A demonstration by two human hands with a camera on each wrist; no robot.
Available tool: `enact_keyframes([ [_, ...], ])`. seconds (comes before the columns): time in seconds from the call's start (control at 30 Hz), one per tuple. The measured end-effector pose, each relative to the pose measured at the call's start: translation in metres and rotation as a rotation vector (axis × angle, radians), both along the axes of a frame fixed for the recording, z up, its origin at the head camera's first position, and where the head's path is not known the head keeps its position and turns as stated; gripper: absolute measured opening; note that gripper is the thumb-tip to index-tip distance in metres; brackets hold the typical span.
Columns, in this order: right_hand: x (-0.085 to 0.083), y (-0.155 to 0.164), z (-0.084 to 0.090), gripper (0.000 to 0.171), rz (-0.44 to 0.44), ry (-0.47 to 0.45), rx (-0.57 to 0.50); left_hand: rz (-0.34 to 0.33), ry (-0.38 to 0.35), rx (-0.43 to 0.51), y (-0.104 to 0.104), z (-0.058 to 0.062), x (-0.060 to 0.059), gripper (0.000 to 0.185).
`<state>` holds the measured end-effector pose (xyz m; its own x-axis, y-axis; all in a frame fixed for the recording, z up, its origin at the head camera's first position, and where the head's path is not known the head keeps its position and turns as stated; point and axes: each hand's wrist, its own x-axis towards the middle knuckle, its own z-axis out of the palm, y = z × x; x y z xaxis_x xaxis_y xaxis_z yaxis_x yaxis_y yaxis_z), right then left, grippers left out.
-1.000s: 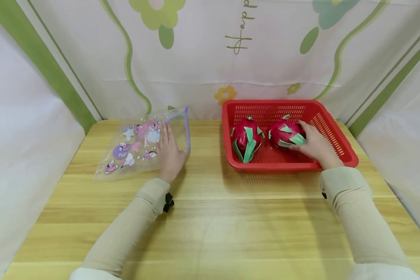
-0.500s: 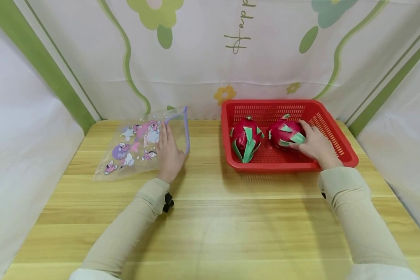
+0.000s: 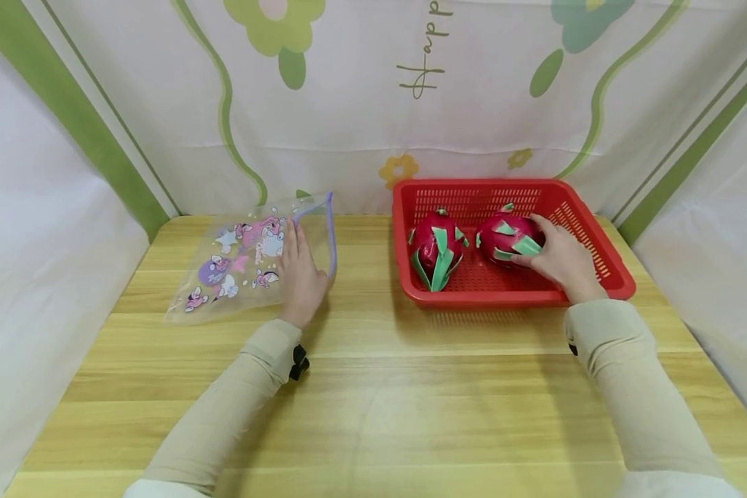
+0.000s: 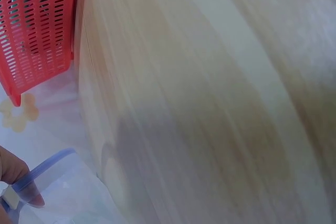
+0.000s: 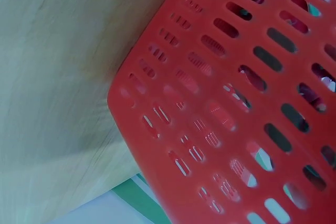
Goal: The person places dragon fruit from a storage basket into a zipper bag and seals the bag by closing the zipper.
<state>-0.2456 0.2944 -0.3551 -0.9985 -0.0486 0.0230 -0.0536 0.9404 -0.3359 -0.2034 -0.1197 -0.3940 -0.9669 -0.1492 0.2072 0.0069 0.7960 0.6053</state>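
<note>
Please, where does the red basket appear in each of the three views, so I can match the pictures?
Head view: the red basket stands right of centre on the wooden table, and the right hand reaches into it.
Left wrist view: the basket is a slotted corner at the top left.
Right wrist view: its slotted wall fills the right side.
Shared landmark: the wooden table.

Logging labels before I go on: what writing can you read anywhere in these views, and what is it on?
"Happ": green handwritten script on the backdrop cloth, running vertically; the top is cut off by the frame edge, so any further letters are out of view.
Zip bag: cartoon prints only, no readable words.
Red basket, dragon fruits: no writing.
</note>
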Motion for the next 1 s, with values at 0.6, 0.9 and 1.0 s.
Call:
enact_keyframes([
  [0.6, 0.003, -0.002, 0.003, 0.086, -0.09, 0.175, -0.042, -0.005, 0.03, 0.017, 0.0, -0.001, 0.001, 0.096],
  [0.9, 0.01, -0.011, 0.01, 0.084, -0.117, 0.268, -0.084, -0.018, 0.005, 0.032, -0.001, 0.0, 0.003, 0.098],
  [1.0, 0.011, -0.018, 0.015, 0.082, -0.129, 0.317, -0.116, -0.019, 0.008, 0.033, -0.001, 0.0, 0.003, 0.099],
])
